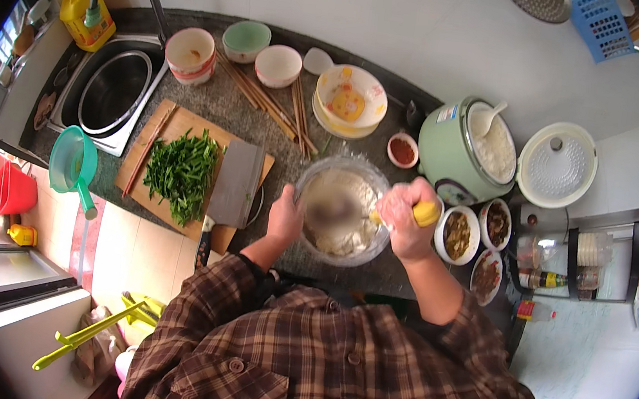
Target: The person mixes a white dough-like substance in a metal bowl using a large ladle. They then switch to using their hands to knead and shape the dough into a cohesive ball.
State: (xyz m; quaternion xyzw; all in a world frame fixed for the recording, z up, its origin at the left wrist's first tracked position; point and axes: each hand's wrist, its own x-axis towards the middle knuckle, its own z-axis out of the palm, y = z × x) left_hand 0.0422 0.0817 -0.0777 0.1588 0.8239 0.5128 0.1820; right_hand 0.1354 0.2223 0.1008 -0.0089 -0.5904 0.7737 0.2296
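A clear mixing bowl stands on the counter in front of me, with a pale, floury mixture in it. My left hand holds the bowl's left side, thumb up along the rim. In my right hand, dusted white, is a yellow-handled utensil, gripped over the bowl's right edge. Its working end is hidden or blurred in the middle of the bowl. Left of the bowl, a cleaver lies on a wooden cutting board beside chopped green vegetables.
A rice cooker with cooked rice and its open lid stand at right. Near my right hand are small bowls of food. Behind lie chopsticks and stacked bowls. At left are a sink and a green dipper.
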